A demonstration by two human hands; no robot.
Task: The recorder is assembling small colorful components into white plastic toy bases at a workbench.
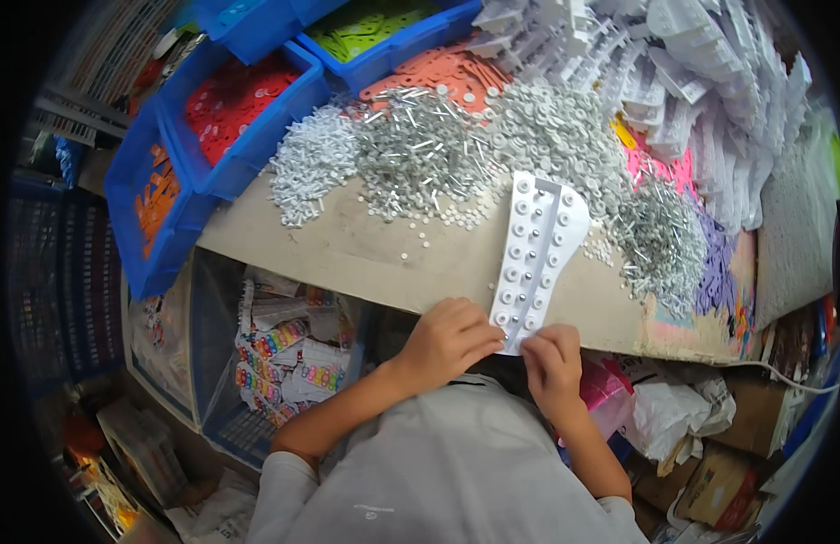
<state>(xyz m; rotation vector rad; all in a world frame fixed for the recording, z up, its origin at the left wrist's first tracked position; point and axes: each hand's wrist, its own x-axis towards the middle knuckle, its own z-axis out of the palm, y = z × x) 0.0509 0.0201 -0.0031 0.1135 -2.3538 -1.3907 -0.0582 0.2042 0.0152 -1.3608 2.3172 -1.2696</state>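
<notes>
Left hand [452, 337], at lower centre, has thumb and fingertips close together at the bottom end of a white panel [536, 263]; its grip I cannot tell. Right of centre, the panel overlaps the table [347, 258] edge. Right hand [556, 361] curls against its lower right side, grip unclear. Metal pins [660, 240] lie heaped farther right.

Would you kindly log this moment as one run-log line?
white plastic frame: round pieces along both sides, metal pins between | left hand: at frame's near end, left | right hand: at frame's near end, right
</notes>
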